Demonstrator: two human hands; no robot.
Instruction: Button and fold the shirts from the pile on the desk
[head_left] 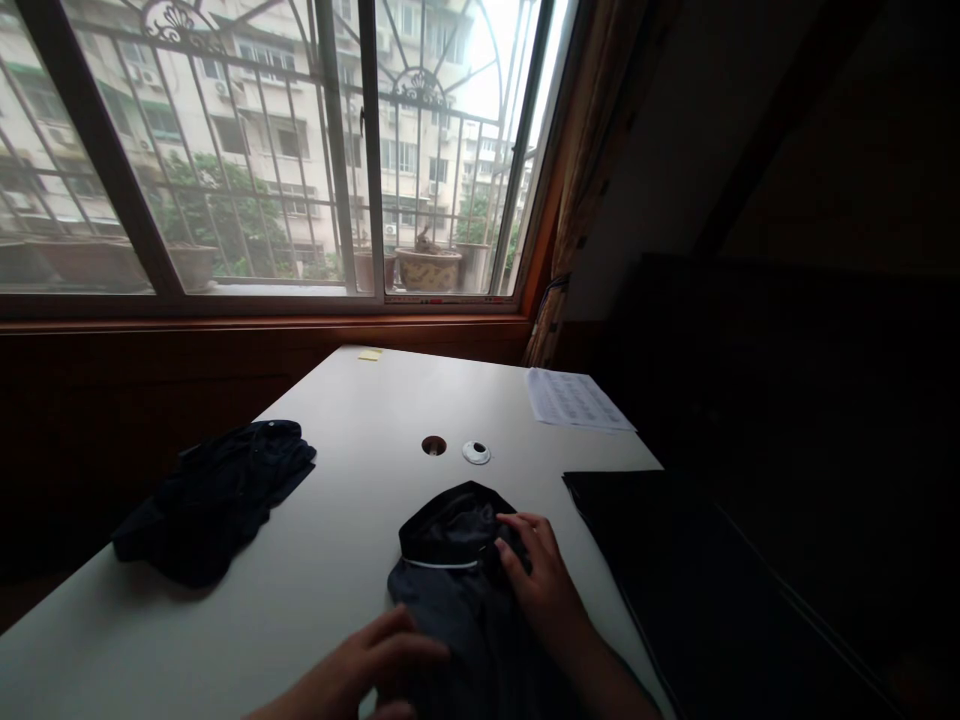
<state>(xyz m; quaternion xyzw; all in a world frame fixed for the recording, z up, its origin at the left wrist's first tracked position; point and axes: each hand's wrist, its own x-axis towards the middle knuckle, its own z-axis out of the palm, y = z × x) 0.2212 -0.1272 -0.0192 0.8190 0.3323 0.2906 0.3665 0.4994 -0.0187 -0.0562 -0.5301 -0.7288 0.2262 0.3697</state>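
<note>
A dark garment (480,620) lies on the white table in front of me. Its banded opening (431,540) gapes toward the window, with a shiny dark lining inside and a thin white strip along the near edge. My right hand (544,575) grips the right side of this opening, thumb and fingers at the edge of the band. Over the garment's lower left part is my left hand (367,665), its fingers spread and slightly bent, slightly blurred, with nothing seen in them. Whether its fingertips touch the cloth I cannot tell.
Another dark garment (225,500) lies crumpled at the table's left edge. Beyond my hands are a round hole (433,446) and its white cover (477,453). Printed papers (577,400), a yellow note (370,354) and a flat black sheet or cloth (697,570) also lie about.
</note>
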